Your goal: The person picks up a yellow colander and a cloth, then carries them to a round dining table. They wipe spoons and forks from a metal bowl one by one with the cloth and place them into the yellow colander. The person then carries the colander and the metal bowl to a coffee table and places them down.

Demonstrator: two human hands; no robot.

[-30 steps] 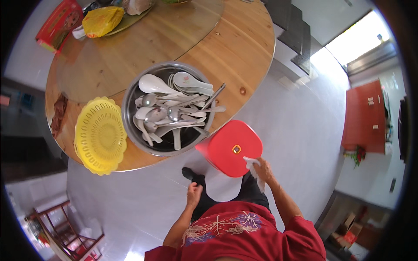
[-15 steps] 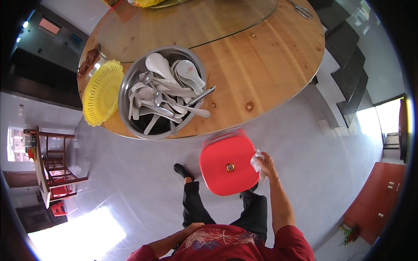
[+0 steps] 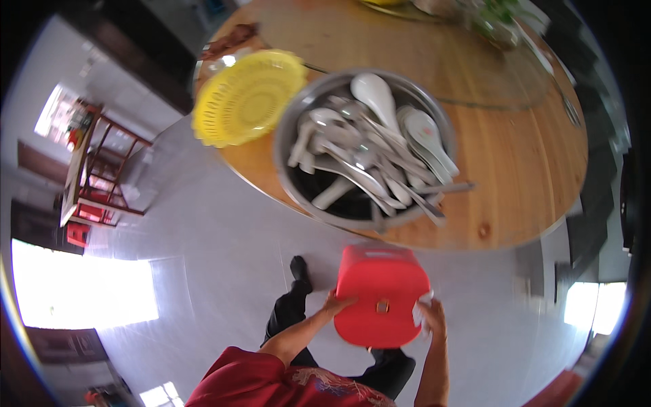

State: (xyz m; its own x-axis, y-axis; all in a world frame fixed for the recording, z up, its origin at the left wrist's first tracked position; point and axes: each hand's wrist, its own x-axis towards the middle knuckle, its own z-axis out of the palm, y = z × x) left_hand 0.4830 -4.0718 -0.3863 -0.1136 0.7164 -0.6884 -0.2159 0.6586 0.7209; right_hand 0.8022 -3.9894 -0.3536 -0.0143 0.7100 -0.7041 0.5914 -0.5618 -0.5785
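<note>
A red plastic stool (image 3: 376, 278) with a rounded square seat and a small fitting in its middle stands in front of me. My left hand (image 3: 337, 303) grips its left edge, thumb on top and the other fingers hidden below. At the opposite edge, my right hand (image 3: 432, 317) is closed on a crumpled white cloth (image 3: 423, 308), which touches the seat's side. Beyond the stool, a steel basin (image 3: 287, 163) full of white soup spoons (image 3: 375, 100) and metal spoons sits on the wooden table (image 3: 522, 183).
A yellow perforated basket (image 3: 247, 98) rests left of the basin, overhanging the table's edge. Toward the back lies a glass turntable (image 3: 407, 47) with a leafy plant (image 3: 498, 15) on it. Wooden chairs (image 3: 112, 166) stand at the far left on the grey tiled floor (image 3: 203, 224).
My left hand has come from my body to the stool's left edge. The view has swung, so table and basin appear further right. My right hand still has the cloth at the stool.
</note>
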